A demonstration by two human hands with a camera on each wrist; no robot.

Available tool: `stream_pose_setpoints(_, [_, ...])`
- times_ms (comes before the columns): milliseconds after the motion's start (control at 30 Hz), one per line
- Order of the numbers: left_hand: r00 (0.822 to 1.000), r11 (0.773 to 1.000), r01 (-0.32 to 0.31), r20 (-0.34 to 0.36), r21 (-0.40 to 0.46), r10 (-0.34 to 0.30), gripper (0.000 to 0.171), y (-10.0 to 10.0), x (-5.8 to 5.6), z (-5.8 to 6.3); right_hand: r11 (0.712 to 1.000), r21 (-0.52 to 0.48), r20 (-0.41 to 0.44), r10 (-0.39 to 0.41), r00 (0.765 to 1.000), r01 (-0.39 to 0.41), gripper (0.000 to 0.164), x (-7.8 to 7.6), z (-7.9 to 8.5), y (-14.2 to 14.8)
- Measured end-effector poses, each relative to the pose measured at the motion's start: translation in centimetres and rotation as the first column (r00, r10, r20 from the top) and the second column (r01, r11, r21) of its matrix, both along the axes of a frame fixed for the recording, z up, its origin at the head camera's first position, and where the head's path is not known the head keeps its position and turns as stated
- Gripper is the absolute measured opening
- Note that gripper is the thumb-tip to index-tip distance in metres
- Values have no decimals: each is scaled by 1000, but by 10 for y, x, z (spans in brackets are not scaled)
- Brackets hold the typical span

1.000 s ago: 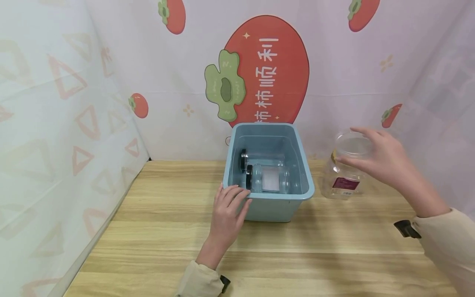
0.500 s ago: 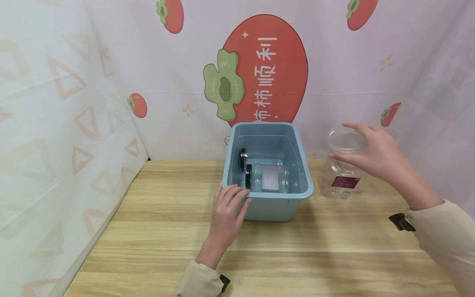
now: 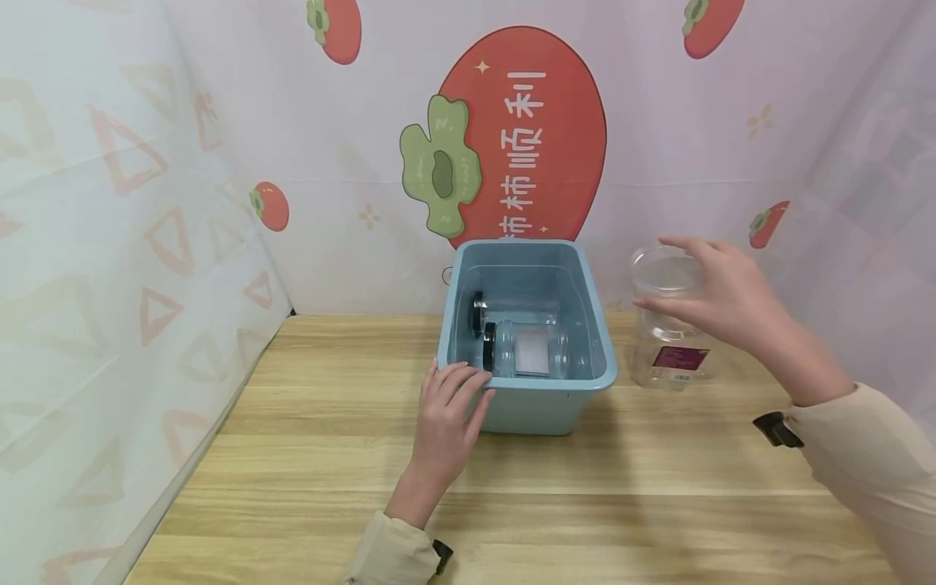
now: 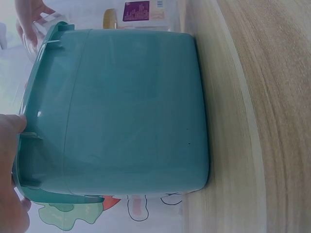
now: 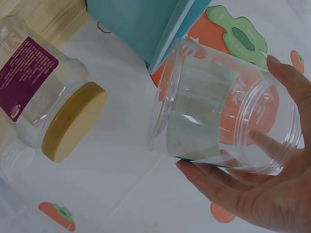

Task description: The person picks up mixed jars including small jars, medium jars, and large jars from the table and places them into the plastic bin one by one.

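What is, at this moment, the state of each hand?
Left hand: gripping the rim of the blue bin.
Right hand: holding a clear jar.

Before you, the wood-grain desk (image 3: 329, 455) carries a blue plastic tub (image 3: 534, 413). Just to its right, you have a clear, gold-lidded, maroon-labelled jar (image 3: 678, 358) standing upright.

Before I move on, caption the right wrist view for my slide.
The right hand grips a clear jar near a gold-lidded jar with a purple label, blue bin at the top.
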State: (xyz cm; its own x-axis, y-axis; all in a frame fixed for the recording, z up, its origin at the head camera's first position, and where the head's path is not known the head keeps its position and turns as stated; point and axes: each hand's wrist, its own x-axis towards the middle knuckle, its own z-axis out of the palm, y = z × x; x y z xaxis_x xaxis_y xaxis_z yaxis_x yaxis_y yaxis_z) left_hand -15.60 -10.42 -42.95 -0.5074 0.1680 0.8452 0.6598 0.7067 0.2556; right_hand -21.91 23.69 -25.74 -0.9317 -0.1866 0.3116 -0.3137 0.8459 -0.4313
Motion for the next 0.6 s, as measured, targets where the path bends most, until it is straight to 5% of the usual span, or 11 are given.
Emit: stream_pose_setpoints(600, [1000,1000,-3,7,-7,3,26,-1,0,1,1000,19,50,23,999,-24,91,-6,5,-15])
